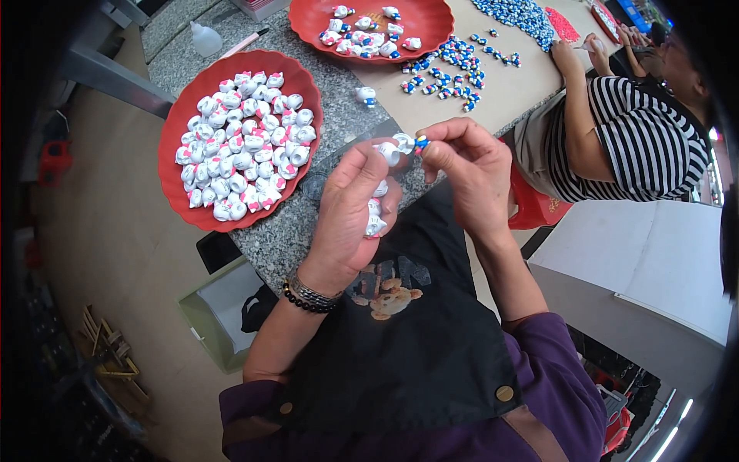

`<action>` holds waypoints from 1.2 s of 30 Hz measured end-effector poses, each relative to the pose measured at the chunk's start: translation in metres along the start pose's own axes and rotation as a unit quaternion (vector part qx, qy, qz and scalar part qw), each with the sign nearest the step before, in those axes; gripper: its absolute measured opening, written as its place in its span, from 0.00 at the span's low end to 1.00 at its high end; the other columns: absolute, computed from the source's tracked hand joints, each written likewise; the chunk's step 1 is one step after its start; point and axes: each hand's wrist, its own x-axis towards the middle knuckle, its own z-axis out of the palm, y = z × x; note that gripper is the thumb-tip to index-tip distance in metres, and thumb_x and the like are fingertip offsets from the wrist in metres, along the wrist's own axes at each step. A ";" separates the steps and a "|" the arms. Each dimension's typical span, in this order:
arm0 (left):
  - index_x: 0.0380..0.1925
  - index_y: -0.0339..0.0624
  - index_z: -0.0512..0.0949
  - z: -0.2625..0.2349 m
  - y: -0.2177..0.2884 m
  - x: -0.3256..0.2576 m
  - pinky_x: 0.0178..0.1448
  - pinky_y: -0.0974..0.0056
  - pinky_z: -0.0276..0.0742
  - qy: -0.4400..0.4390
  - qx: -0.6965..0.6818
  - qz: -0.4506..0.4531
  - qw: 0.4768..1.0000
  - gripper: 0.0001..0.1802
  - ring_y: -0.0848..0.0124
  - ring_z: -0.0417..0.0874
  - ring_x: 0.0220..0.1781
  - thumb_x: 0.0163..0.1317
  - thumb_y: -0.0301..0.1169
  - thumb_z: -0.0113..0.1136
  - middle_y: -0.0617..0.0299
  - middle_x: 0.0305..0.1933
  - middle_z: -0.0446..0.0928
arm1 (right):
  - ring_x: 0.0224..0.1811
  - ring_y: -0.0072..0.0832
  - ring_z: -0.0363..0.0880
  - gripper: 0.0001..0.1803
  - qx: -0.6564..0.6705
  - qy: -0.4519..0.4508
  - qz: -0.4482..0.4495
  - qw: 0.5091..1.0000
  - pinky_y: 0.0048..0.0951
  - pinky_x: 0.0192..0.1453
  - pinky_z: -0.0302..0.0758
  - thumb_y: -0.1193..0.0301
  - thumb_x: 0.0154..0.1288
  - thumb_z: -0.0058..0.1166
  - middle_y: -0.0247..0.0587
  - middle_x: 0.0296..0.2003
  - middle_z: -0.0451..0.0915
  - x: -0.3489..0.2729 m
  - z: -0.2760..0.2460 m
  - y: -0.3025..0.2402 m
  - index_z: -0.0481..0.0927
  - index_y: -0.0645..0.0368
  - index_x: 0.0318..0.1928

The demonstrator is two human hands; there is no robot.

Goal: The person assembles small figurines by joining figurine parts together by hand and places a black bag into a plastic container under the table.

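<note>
Closed around several small white figurine heads (375, 222) with pink bows, my left hand (342, 219) pinches one more white head (389, 154) at its thumb tip. My right hand (477, 177) grips a tiny blue figurine body (421, 143) between thumb and fingers, close to that head. A small white piece (403, 142) sits between the two; whether it joins either one, I cannot tell. To the left, a scalloped red tray (175, 135) holds many white heads (242, 146). Beyond my hands, one figurine with a white head and blue body (366, 95) lies on the counter.
A second red tray (443, 38) with assembled figurines stands at the far side. Blue bodies (454, 73) are scattered beside it, near blue (519, 23) and pink piles (563, 25). A squeeze bottle (205, 38) stands far left. A person in stripes (647, 138) works at right.
</note>
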 end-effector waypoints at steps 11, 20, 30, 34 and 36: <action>0.51 0.42 0.70 0.009 -0.009 -0.002 0.19 0.78 0.60 0.004 0.035 0.061 0.998 0.14 0.84 0.68 0.24 0.74 0.38 0.53 0.67 0.31 0.72 | 0.28 0.19 0.81 0.07 -0.146 0.020 -0.086 0.985 0.23 0.31 0.77 0.78 0.55 0.68 0.38 0.30 0.85 -0.007 0.008 -0.001 0.83 0.64 0.35; 0.48 0.39 0.72 -0.002 -0.016 0.000 0.24 0.78 0.62 0.005 0.216 0.178 0.960 0.12 0.85 0.67 0.25 0.71 0.33 0.58 0.68 0.30 0.72 | 0.30 0.19 0.77 0.04 -0.191 -0.053 -0.140 0.970 0.19 0.30 0.76 0.82 0.60 0.63 0.39 0.33 0.80 -0.009 -0.002 0.003 0.82 0.68 0.37; 0.44 0.35 0.72 0.022 0.013 0.016 0.32 0.77 0.67 -0.023 0.320 0.236 0.917 0.10 0.86 0.70 0.31 0.72 0.31 0.57 0.65 0.37 0.77 | 0.27 0.27 0.79 0.09 -0.142 0.000 -0.193 0.971 0.28 0.31 0.74 0.82 0.48 0.69 0.41 0.27 0.80 0.010 0.007 -0.015 0.82 0.66 0.31; 0.45 0.39 0.71 0.042 0.041 0.039 0.26 0.79 0.60 -0.036 0.254 0.171 0.951 0.10 0.86 0.65 0.23 0.73 0.34 0.54 0.68 0.33 0.76 | 0.30 0.14 0.74 0.18 -0.231 -0.003 -0.250 0.940 0.18 0.33 0.73 0.81 0.57 0.66 0.35 0.36 0.81 0.027 0.000 -0.034 0.82 0.64 0.49; 0.43 0.39 0.73 0.044 0.059 0.063 0.26 0.78 0.62 -0.010 0.298 0.164 0.940 0.11 0.86 0.66 0.24 0.73 0.36 0.53 0.69 0.32 0.76 | 0.26 0.21 0.79 0.24 -0.209 0.068 -0.210 0.953 0.24 0.31 0.75 0.78 0.48 0.70 0.40 0.32 0.83 0.034 -0.015 -0.036 0.84 0.57 0.50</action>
